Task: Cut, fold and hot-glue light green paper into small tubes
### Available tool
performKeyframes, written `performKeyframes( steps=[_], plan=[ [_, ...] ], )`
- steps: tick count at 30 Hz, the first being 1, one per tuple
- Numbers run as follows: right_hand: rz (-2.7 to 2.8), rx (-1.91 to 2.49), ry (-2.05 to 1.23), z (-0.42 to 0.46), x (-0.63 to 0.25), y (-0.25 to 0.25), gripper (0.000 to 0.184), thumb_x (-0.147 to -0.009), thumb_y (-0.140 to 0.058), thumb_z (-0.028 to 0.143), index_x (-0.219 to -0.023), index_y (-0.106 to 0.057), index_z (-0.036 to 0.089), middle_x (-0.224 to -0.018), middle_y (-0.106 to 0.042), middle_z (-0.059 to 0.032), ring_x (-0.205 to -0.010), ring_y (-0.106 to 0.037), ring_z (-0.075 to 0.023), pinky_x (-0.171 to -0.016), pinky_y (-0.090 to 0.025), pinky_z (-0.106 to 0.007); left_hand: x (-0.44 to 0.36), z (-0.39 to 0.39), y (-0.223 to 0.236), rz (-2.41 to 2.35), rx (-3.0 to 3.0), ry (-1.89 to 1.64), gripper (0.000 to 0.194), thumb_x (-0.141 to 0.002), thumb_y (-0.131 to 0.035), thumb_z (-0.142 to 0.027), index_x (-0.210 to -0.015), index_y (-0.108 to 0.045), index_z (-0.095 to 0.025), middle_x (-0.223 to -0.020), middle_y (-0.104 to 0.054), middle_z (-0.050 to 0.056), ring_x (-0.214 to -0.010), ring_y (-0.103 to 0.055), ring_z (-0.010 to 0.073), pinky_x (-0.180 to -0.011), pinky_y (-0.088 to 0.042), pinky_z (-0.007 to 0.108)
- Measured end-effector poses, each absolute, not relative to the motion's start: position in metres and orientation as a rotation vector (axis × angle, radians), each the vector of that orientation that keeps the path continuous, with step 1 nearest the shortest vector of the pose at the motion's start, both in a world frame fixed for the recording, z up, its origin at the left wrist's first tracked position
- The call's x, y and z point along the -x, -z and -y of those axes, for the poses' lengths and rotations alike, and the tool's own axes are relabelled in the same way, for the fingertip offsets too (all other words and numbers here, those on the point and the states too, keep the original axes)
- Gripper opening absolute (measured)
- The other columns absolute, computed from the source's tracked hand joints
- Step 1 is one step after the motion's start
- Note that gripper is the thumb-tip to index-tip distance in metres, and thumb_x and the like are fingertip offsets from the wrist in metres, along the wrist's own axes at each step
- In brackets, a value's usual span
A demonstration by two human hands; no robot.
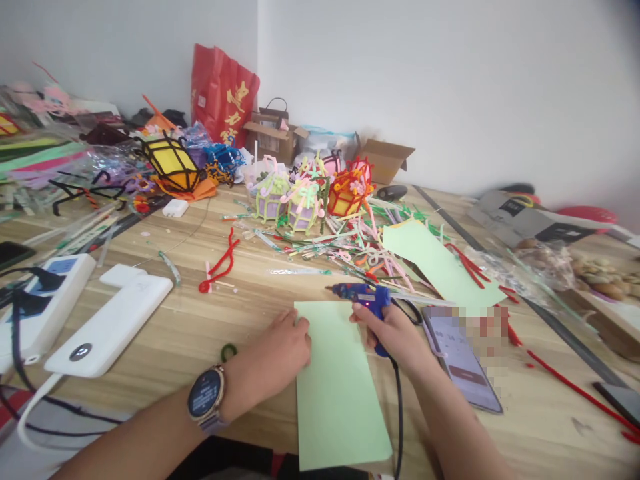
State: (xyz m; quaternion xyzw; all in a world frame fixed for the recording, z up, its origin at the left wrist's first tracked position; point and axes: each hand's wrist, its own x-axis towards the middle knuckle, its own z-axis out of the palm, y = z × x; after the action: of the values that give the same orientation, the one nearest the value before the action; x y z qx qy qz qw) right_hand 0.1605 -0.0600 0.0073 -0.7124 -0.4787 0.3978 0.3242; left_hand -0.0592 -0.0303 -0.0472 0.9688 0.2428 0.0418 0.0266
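Observation:
My left hand [283, 343] is closed at the upper left edge of a pale green sheet of paper [337, 400], its curled fingertips on the sheet. My right hand [387, 333] grips a blue hot glue gun [363, 295] over the sheet's upper right corner. The gun's nozzle points left, just past the top edge of the paper, and a small red light glows on its body. From its handle a dark cord [399, 407] runs down along the right side of the sheet. A bent red pipe cleaner [223, 263] lies beyond my left hand.
Behind the paper are loose pipe-cleaner scraps [340, 247] and small lanterns [305, 203]. More green sheets [445, 263] lie to the right, above a phone [463, 363]. A white power bank [110, 327] and a power strip [50, 300] sit left. A red bag [220, 93] stands behind.

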Motion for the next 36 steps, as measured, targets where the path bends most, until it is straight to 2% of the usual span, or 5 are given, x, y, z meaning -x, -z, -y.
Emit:
performKeyframes(
  steps=[9,21,26,33,36],
  plan=[
    [0.612,1.088,-1.618,0.088,-0.186,0.008,0.046,-0.063,-0.073,0.012,-0.104,-0.059,0.026,-0.106,-0.068,0.0001,-0.078,-0.062,-0.0117,-0.064,-0.053,-0.026,0.057,0.03,0.03,-0.811,-2.967,-0.088,0.018,-0.088,-0.063,-0.028,-0.088,-0.07,-0.012,-0.097,-0.066,0.012,-0.101,-0.059,0.0282,-0.093,-0.045,0.045],
    [0.646,1.11,-1.378,0.099,-0.188,0.017,0.04,-0.058,-0.069,0.008,-0.096,-0.062,0.02,-0.103,-0.07,-0.0053,-0.072,-0.064,-0.013,-0.043,-0.042,-0.016,0.075,0.025,0.007,-0.923,-2.955,0.012,0.017,-0.088,-0.058,-0.018,-0.079,-0.071,-0.012,-0.087,-0.07,0.011,-0.092,-0.066,0.0273,-0.088,-0.05,0.044],
    [0.721,1.428,-1.402,0.087,-0.194,0.016,0.016,-0.07,-0.067,0.019,-0.084,-0.058,0.017,-0.088,-0.071,-0.0088,-0.06,-0.061,-0.011,-0.035,-0.033,-0.014,0.101,0.045,0.016,-0.963,-2.939,-0.166,0.026,-0.089,-0.059,-0.023,-0.113,-0.067,-0.013,-0.132,-0.061,0.016,-0.126,-0.053,0.0307,-0.106,-0.04,0.046],
    [1.459,2.3,-0.534,0.086,-0.196,0.007,0.029,-0.081,-0.064,0.041,-0.064,-0.053,0.02,-0.069,-0.064,-0.0068,-0.072,-0.065,-0.0222,-0.056,-0.049,-0.027,0.126,0.088,0.045,-0.717,-2.864,-0.136,0.093,-0.068,-0.064,-0.073,-0.141,-0.047,-0.017,-0.152,-0.037,0.02,-0.14,-0.035,0.0375,-0.112,-0.028,0.054],
    [1.712,2.515,0.132,0.097,-0.178,0.001,0.03,-0.087,-0.058,0.043,-0.074,-0.061,0.017,-0.085,-0.067,-0.0159,-0.084,-0.065,-0.029,-0.064,-0.05,-0.034,0.123,0.096,0.054,-0.749,-2.93,-0.154,0.085,-0.069,-0.069,-0.066,-0.136,-0.053,-0.017,-0.147,-0.045,0.021,-0.136,-0.04,0.0377,-0.111,-0.03,0.053]
  ],
)
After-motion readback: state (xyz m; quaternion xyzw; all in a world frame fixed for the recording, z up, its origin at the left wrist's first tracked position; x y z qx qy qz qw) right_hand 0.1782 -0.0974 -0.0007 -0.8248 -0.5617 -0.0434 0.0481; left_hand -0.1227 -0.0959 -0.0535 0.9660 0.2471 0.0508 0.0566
